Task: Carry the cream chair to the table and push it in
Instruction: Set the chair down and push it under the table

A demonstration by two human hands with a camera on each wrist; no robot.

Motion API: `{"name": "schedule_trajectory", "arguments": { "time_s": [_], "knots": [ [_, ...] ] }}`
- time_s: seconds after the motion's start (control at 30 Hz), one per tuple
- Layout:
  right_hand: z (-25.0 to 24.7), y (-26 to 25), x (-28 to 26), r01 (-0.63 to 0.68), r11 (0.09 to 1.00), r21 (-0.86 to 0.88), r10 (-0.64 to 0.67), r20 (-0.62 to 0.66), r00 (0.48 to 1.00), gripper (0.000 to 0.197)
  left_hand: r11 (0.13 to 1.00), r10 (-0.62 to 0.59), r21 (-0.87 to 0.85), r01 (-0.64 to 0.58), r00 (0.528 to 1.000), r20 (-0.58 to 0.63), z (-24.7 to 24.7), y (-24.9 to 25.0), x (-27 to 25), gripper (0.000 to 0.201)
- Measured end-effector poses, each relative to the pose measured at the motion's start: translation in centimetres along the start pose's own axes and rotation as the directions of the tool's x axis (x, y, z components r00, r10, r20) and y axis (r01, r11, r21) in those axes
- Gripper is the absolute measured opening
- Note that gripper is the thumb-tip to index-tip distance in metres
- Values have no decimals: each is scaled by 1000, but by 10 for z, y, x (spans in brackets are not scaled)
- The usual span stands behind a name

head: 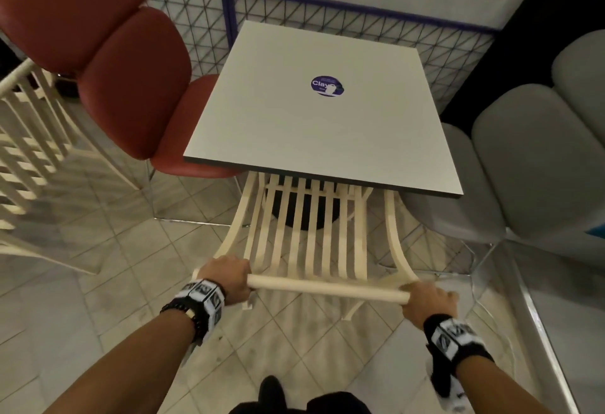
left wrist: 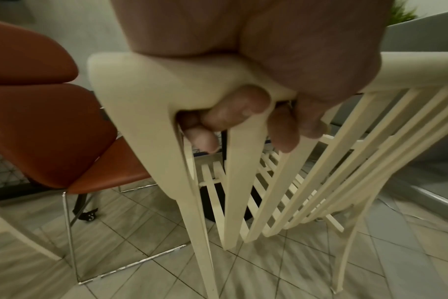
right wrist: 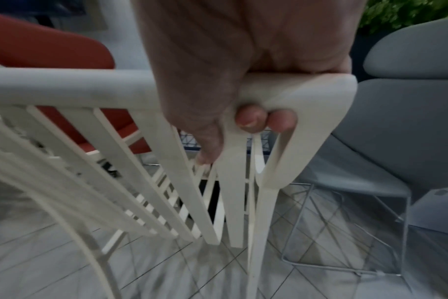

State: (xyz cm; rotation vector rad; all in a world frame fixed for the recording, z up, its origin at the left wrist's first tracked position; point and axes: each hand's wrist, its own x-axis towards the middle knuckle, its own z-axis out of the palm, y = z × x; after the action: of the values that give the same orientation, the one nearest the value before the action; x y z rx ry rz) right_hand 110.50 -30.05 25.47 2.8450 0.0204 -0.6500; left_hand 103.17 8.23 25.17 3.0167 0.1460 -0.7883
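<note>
Here both hands, left hand (head: pixel 229 277) and right hand (head: pixel 429 302), grip the cream chair (head: pixel 307 236), flanked by red chair (head: pixel 108 63) and grey chair (head: pixel 523 158).

Beige tiled floor (head: pixel 98 282), white wall with a wire mesh panel (head: pixel 327 17), red padded chair (head: pixel 108 63) left, grey padded chair (head: pixel 530 151) right.

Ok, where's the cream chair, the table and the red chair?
cream chair (head: pixel 314 243), head view, on a back slat.
table (head: pixel 294 125), head view, on its bare top.
red chair (head: pixel 131 86), head view, on its backrest cushion.
</note>
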Motion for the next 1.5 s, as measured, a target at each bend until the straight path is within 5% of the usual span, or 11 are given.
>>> {"name": "schedule_trajectory", "arguments": {
  "time_s": [1.2, 1.37, 1.5],
  "knots": [
    [-14, -4, 30, -15, 1000, -2, 15, -46, 999, 18, 999, -50, -21, 49, 998, -46, -7, 0, 28, 34],
    [3, -5, 7, 149, 988, 40, -136, -238, 962, 52, 997, -63, -66, 46, 958, -281, 5, 9, 8, 30],
    [17, -11, -29, 255, 965, 63, -217, -353, 910, 89, 997, -50, -69, 22, 895, -443, 22, 24, -17, 60]
  ]
}}
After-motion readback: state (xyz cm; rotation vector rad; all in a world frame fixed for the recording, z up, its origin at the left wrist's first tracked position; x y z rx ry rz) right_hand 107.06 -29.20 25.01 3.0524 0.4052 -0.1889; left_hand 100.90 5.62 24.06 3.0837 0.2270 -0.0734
